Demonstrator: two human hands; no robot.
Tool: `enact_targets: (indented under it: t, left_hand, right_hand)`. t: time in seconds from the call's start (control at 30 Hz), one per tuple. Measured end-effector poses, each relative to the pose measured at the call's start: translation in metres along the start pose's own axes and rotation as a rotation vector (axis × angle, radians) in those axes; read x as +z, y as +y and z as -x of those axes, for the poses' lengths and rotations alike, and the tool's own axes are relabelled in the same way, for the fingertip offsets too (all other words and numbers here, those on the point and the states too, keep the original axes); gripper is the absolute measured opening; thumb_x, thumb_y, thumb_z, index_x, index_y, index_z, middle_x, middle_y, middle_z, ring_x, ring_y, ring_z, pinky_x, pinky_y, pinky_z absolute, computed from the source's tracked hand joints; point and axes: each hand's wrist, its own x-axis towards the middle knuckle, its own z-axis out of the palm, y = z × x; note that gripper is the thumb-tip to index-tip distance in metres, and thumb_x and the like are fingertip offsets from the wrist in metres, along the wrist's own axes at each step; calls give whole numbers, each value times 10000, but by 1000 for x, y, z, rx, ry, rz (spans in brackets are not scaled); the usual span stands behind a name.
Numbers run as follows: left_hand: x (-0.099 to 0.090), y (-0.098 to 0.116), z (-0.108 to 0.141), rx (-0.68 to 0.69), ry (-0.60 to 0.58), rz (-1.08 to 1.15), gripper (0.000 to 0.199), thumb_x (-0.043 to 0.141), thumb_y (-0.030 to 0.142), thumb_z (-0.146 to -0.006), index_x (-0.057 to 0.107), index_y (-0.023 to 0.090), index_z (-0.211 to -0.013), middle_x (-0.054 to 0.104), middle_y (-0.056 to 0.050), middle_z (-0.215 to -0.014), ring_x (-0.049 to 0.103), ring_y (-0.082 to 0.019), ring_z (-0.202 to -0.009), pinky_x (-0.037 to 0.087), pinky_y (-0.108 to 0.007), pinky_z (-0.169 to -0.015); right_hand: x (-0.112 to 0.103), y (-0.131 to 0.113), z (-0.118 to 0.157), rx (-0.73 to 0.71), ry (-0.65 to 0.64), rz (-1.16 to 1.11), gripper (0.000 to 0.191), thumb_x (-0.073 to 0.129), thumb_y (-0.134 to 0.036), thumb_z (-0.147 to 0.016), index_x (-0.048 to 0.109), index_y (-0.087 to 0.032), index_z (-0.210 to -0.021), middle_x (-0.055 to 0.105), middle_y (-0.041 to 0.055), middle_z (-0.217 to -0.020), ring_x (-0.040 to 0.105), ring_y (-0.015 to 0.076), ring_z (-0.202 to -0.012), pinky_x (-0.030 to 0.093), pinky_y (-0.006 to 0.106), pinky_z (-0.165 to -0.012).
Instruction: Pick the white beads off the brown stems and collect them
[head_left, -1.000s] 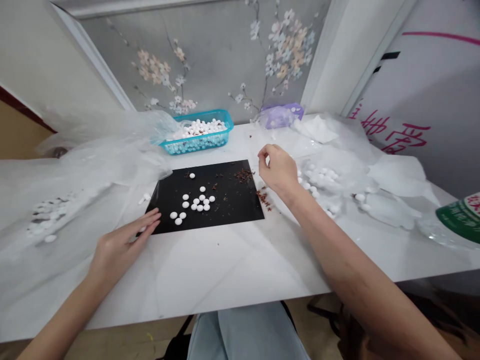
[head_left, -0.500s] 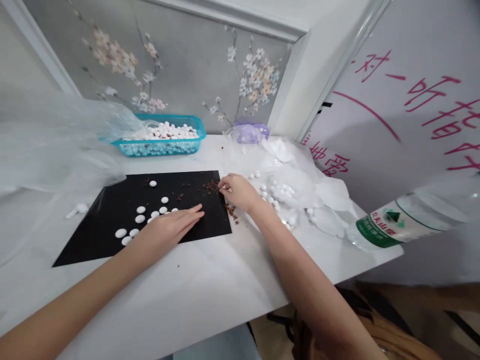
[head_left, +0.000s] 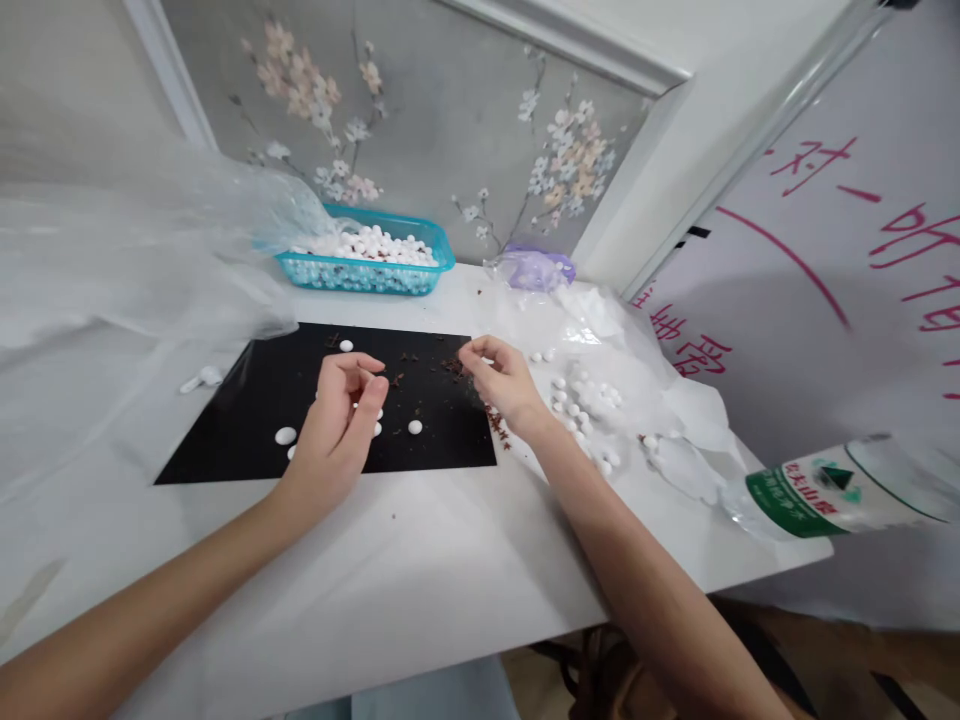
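My left hand (head_left: pixel 337 425) is raised over the black sheet (head_left: pixel 240 410), its fingers curled and thumb close to the forefinger. A speck of white shows between them, but I cannot make out what it is. Around and behind this hand lie several small white balls (head_left: pixel 415 427), some partly hidden. At the sheet's right edge my right hand (head_left: pixel 506 385) has thumb and forefinger pinched beside a pile of small dark brown bits (head_left: pixel 452 366); whatever they hold is too small to name. More brown bits, star-like in shape, (head_left: pixel 498 428) lie under the right wrist, off the sheet.
A blue plastic basket (head_left: pixel 360 278) full of white balls stands at the back. Clear plastic film (head_left: pixel 142 260) billows at left. On the right are a bag of white balls (head_left: pixel 592 395), a purple bundle (head_left: pixel 536 270) and a tilted water bottle (head_left: pixel 832 485) by the table edge.
My left hand has lifted from lying flat on the sheet and curled its fingers. A white ball now shows to its right. The right hand stays by the brown bits; the view has shifted.
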Motion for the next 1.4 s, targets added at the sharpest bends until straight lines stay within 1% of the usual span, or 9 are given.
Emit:
enact_targets:
  t: [0.07, 0.13, 0.23, 0.33, 0.47, 0.83, 1.1, 1.27, 1.4]
  left_hand:
    - [3, 1, -2, -100, -6, 204, 292, 473, 403, -846, 432, 222, -1071, 559, 23, -757, 565, -105, -627, 490, -246, -604]
    - [5, 1, -4, -213, -42, 333, 323, 566, 411, -789, 482, 216, -1033, 605, 8, -812, 604, -120, -725, 507, -252, -674]
    - [7, 1, -6, -339, -83, 444, 326, 635, 431, -739, 579, 202, -964, 653, -22, -885, 623, -144, -828, 510, -257, -748]
    - [7, 2, -6, -382, -70, 491, 311, 667, 432, -713, 627, 196, -911, 674, -25, -889, 629, -141, -829, 509, -248, -772]
    - [7, 4, -6, -393, -25, 488, 304, 692, 422, -690, 651, 196, -889, 692, -20, -884, 637, -136, -814, 509, -245, -783]
    - [8, 5, -4, -403, 3, 505, 308, 728, 410, -643, 669, 178, -838, 704, -32, -859, 651, -150, -787, 528, -278, -779]
    - [7, 3, -5, -388, -2, 479, 329, 734, 422, -627, 679, 182, -845, 704, -37, -817, 652, -171, -797, 531, -293, -767]
    - [6, 3, -5, -391, -2, 495, 299, 731, 414, -635, 679, 192, -828, 697, -20, -794, 643, -150, -767, 522, -265, -737]
    - [7, 2, -5, -395, -18, 505, 291, 722, 416, -649, 675, 193, -831, 691, -14, -793, 634, -139, -762, 517, -250, -730]
  right_hand:
    - [11, -5, 8, 102, -111, -193, 204, 590, -385, -730, 521, -193, -742, 488, -57, -610, 303, 28, -372, 220, 193, -349]
    - [19, -9, 16, 128, -212, -316, 240, 623, -403, -711, 527, -187, -750, 493, -63, -610, 290, 10, -346, 194, 177, -321]
    - [25, -13, 24, 76, -316, -370, 263, 642, -411, -715, 529, -176, -748, 506, -66, -624, 319, -2, -343, 226, 158, -311]
    - [26, -13, 27, 29, -355, -347, 265, 631, -417, -742, 531, -172, -754, 497, -71, -617, 329, -6, -340, 255, 151, -306]
    - [27, -12, 27, 23, -360, -313, 281, 622, -438, -754, 522, -175, -750, 458, -81, -587, 330, -2, -346, 274, 148, -302]
    - [31, -6, 27, -30, -346, -247, 293, 586, -470, -781, 508, -188, -796, 427, -93, -538, 334, 9, -328, 291, 151, -290]
    - [32, -4, 27, -30, -344, -294, 265, 603, -427, -767, 517, -177, -778, 446, -110, -446, 401, 29, -329, 386, 139, -315]
    - [34, -6, 28, 34, -300, -357, 243, 650, -389, -730, 548, -172, -775, 553, -70, -534, 535, 53, -463, 511, 167, -435]
    - [35, -8, 29, 66, -276, -418, 224, 685, -355, -699, 576, -168, -760, 591, -51, -583, 593, 70, -559, 546, 183, -509]
